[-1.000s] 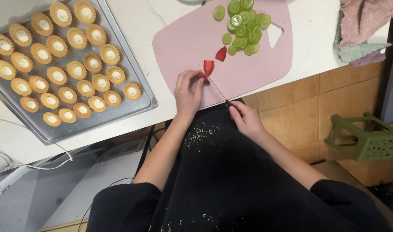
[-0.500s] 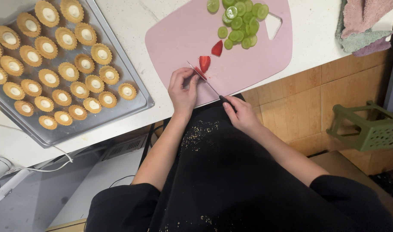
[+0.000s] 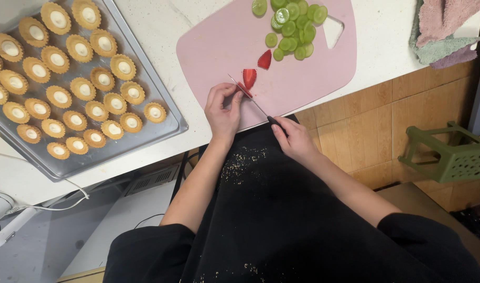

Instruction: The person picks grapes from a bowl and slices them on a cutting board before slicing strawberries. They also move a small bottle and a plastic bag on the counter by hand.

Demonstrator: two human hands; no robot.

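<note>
A pink cutting board point(image 3: 224, 47) lies on the white counter. My left hand point(image 3: 222, 109) pinches a red strawberry piece point(image 3: 243, 89) at the board's near edge. My right hand point(image 3: 294, 137) grips a thin knife point(image 3: 250, 97) whose blade rests against that piece. Two more strawberry pieces point(image 3: 249, 77) point(image 3: 265, 60) lie just beyond. A pile of green fruit slices point(image 3: 292, 26) sits at the board's far side.
A metal baking tray point(image 3: 164, 112) with several small filled tart shells point(image 3: 82, 89) sits left of the board. Folded cloths point(image 3: 444, 29) lie at the counter's right end. A green plastic stool point(image 3: 452, 152) stands on the floor at right. A white cable point(image 3: 51, 207) runs at lower left.
The view has shifted a little. Both hands stay at the board's near edge with the knife on the strawberry, which is cut into more pieces.
</note>
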